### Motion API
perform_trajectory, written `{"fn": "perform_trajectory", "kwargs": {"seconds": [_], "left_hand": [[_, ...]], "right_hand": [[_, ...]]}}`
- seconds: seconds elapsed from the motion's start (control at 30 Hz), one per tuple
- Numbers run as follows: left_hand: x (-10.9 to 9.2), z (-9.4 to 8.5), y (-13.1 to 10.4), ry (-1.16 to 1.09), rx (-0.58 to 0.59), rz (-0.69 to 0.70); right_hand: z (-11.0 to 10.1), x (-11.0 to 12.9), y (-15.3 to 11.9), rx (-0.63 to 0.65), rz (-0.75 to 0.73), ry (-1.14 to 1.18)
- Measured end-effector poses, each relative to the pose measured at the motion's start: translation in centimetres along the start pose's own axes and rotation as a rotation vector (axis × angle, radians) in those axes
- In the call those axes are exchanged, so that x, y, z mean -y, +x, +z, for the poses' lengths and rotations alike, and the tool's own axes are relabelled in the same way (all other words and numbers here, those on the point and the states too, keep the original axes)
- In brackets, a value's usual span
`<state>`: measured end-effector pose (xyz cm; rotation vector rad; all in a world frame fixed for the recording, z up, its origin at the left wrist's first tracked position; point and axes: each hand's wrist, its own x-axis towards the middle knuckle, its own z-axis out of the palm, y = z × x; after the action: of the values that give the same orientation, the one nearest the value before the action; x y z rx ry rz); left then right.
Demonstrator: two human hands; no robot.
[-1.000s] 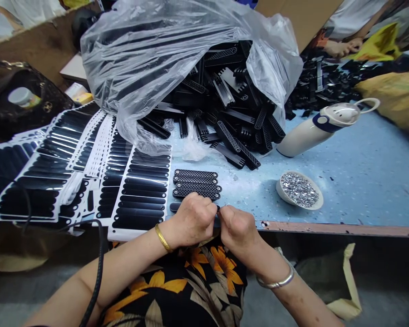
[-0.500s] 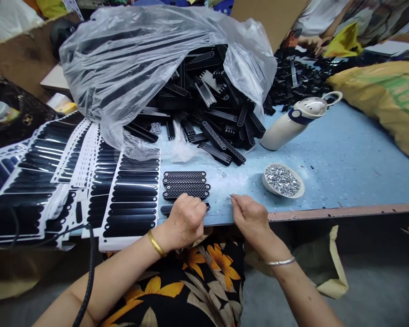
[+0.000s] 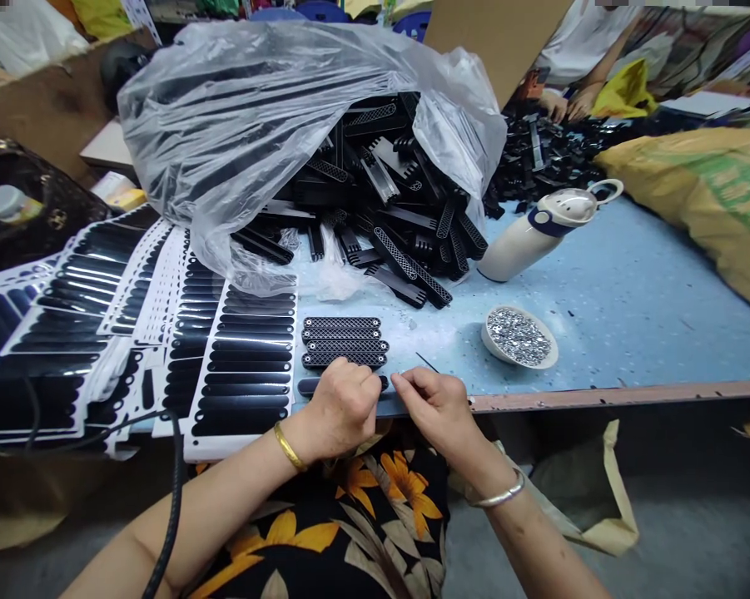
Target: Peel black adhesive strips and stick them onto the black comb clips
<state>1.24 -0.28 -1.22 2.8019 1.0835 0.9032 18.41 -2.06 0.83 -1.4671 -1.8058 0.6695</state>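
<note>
My left hand (image 3: 345, 401) is closed on a flat black strip (image 3: 308, 386) at the table's front edge; the strip's ends show on both sides of the fist. Close to the strip's right end, my right hand (image 3: 434, 405) has thumb and forefinger pinched together; whatever they hold is too small to name. Just above my left hand lies a stack of black patterned bars (image 3: 342, 334) with screws at their ends. A thin dark stick (image 3: 427, 363) rests on the blue table above my right hand. To the right stands a white bowl of small metal screws (image 3: 519, 336).
A large clear plastic bag (image 3: 225, 125) spills black parts at the back. Sheets of black stickers (image 3: 243, 358) cover the left. A white bottle (image 3: 524, 241) leans at the right, near a yellow sack (image 3: 680, 183). A person's hands (image 3: 565, 104) are at the back right.
My right hand has moved left to the strip's end. The thin stick, whose tip was at my right fingers, now lies free on the table. My left hand has stayed on the strip.
</note>
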Motion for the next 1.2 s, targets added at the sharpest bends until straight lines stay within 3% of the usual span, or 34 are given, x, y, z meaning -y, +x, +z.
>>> {"fn": "perform_trajectory", "kwargs": {"seconds": [0.17, 0.27, 0.43, 0.63, 0.83, 1.2], "left_hand": [[0.0, 0.2, 0.0, 0.008, -0.002, 0.019], [0.1, -0.1, 0.0, -0.028, 0.011, 0.011], [0.9, -1.5, -1.3, -0.165, 0.011, -0.036], [2.2, -1.9, -3.4, -0.115, -0.001, -0.034], [2.4, -1.1, -3.4, -0.036, 0.035, -0.019], [2.3, -1.4, -3.2, -0.038, 0.012, -0.021]], "right_hand": [[1.3, -0.1, 1.0, 0.043, 0.291, 0.340], [1.8, -0.2, 1.3, 0.020, 0.375, 0.422], [2.2, -0.1, 1.1, -0.020, 0.413, 0.420], [2.1, 0.0, 1.2, -0.042, 0.455, 0.421], [1.9, 1.0, 0.9, -0.059, 0.459, 0.432], [1.5, 2.2, 0.7, -0.062, 0.473, 0.510]]}}
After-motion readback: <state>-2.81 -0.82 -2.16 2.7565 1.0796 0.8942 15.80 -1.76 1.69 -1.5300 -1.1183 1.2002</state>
